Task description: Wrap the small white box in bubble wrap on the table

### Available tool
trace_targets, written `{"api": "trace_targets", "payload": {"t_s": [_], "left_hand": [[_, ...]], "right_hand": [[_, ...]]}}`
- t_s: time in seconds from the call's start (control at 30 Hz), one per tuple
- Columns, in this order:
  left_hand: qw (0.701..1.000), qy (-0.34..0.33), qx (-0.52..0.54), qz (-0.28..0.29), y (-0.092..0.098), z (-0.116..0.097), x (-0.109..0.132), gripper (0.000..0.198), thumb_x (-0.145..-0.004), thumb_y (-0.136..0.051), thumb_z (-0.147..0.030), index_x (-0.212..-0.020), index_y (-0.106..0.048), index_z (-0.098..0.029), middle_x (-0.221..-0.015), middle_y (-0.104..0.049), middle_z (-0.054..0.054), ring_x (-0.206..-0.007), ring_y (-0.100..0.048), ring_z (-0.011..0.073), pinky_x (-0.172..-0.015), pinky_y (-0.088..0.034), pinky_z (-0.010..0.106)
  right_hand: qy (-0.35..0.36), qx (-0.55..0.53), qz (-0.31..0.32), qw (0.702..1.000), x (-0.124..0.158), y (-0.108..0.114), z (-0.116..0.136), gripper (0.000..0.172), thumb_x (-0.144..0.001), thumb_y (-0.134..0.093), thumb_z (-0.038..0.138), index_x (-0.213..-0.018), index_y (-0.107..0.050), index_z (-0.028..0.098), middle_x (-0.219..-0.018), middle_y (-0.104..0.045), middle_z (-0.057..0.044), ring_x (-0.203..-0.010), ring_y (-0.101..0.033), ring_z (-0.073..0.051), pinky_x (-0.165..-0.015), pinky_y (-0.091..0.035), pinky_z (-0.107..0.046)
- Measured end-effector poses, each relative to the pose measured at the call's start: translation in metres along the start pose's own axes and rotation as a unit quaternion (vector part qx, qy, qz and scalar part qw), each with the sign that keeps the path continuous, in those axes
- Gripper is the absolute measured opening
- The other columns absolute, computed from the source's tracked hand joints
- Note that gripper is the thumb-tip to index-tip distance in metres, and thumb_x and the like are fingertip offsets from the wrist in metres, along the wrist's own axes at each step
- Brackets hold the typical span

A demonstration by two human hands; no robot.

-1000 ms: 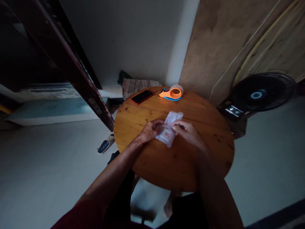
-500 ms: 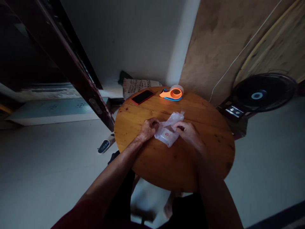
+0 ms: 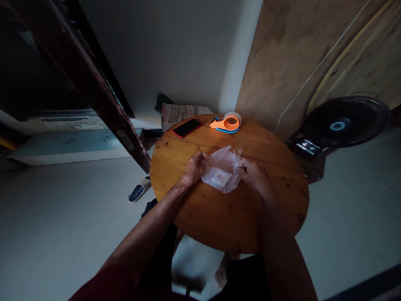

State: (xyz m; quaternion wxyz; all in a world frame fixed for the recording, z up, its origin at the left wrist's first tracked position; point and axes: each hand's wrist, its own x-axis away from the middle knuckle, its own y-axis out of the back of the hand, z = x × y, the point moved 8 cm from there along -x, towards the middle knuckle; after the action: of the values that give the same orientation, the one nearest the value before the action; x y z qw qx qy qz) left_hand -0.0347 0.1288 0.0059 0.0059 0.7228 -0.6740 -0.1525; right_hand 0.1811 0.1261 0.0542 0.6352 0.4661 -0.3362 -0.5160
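A sheet of clear bubble wrap [image 3: 227, 161] lies partly unfolded on the round wooden table [image 3: 219, 221]. On its near part sits a small white box [image 3: 220, 177] with a reddish round mark, seen through or within the plastic. My left hand [image 3: 194, 168] pinches the wrap's left edge between thumb and fingers. Opposite it, my right hand [image 3: 253, 172] grips the right edge with closed fingertips. A short strip of clear tape [image 3: 240, 151] sticks up at the wrap's far right corner.
Toward the table's far edge lie a red-edged phone [image 3: 187, 128] and an orange tape dispenser [image 3: 226, 123]. A printed sack [image 3: 184, 112] rests behind the table. A black fan [image 3: 340, 123] stands at the right, and a slipper [image 3: 138, 191] lies on the floor at left.
My right hand has moved to the right, drawing the wrap's right edge outward. The bubble wrap is spread wider around the white box; my left hand stays nearly in place.
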Motion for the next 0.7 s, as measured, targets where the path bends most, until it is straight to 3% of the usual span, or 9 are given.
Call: {"api": "trace_targets", "payload": {"t_s": [0.1, 0.23, 0.37, 0.7], "left_hand": [[1.0, -0.018, 0.004, 0.009, -0.002, -0.004, 0.001, 0.023, -0.067, -0.045, -0.007, -0.085, -0.055, -0.017, -0.07, -0.052, -0.001, -0.057, -0.046, 0.0099, -0.055, -0.039, 0.022], [0.996, -0.076, -0.036, 0.023, -0.004, -0.018, 0.002, 0.012, -0.065, -0.051, -0.009, -0.068, -0.061, -0.015, -0.079, -0.059, 0.005, -0.075, -0.056, 0.0147, -0.072, -0.046, 0.026], [0.996, -0.048, -0.059, 0.053, -0.008, -0.013, 0.003, 0.013, -0.066, -0.051, -0.01, -0.066, -0.064, -0.015, -0.075, -0.062, 0.004, -0.072, -0.057, 0.0142, -0.071, -0.047, 0.026], [0.996, -0.026, -0.086, 0.025, -0.004, -0.002, 0.0, 0.022, -0.066, -0.046, -0.008, -0.073, -0.066, -0.014, -0.069, -0.061, 0.002, -0.073, -0.058, 0.0152, -0.063, -0.047, 0.023]], "right_hand": [[-0.011, 0.0, -0.038, 0.999, 0.0, 0.007, -0.002, 0.014, -0.077, -0.049, 0.019, -0.08, -0.062, 0.023, -0.076, -0.067, -0.002, -0.068, -0.056, -0.016, -0.058, -0.03, -0.026], [-0.012, -0.03, -0.089, 0.995, 0.0, 0.015, -0.004, 0.015, -0.078, -0.047, 0.02, -0.085, -0.059, 0.024, -0.076, -0.065, -0.001, -0.066, -0.055, -0.016, -0.059, -0.03, -0.025], [-0.019, -0.025, -0.121, 0.992, 0.0, 0.018, -0.006, 0.019, -0.08, -0.044, 0.02, -0.091, -0.059, 0.024, -0.079, -0.066, -0.001, -0.066, -0.054, -0.016, -0.058, -0.028, -0.026], [-0.017, 0.016, -0.026, 0.999, 0.001, 0.005, -0.006, 0.024, -0.083, -0.041, 0.021, -0.072, -0.063, 0.023, -0.078, -0.065, -0.004, -0.068, -0.054, -0.017, -0.056, -0.025, -0.028]]}}
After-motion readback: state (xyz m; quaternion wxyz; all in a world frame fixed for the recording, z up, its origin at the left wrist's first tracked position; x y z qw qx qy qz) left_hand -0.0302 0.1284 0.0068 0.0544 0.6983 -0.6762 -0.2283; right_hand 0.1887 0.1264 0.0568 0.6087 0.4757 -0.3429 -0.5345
